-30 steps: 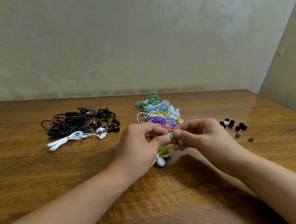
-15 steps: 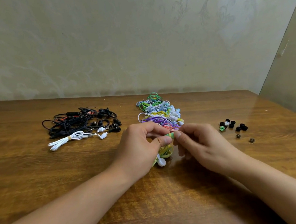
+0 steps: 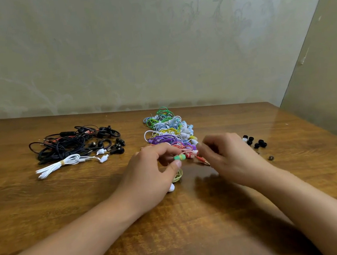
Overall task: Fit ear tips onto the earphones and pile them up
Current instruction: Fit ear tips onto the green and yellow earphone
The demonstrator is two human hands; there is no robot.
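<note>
Fingers (image 3: 176, 163) of left hand (image 3: 149, 176) pinch green earbud (image 3: 179, 157), axis toward 3 o'clock; right hand (image 3: 228, 154) nearer ear tips (image 3: 254, 141), loosely curled, empty.

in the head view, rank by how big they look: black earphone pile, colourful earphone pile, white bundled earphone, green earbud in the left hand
1. black earphone pile
2. colourful earphone pile, smaller footprint, partly hidden by the hands
3. white bundled earphone
4. green earbud, pinched in the left hand

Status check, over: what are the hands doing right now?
Left hand pinches green earbud. Right hand blurred, fingers curled, grip unclear. Loose ear tips beyond right hand. Nothing blocking.
</note>
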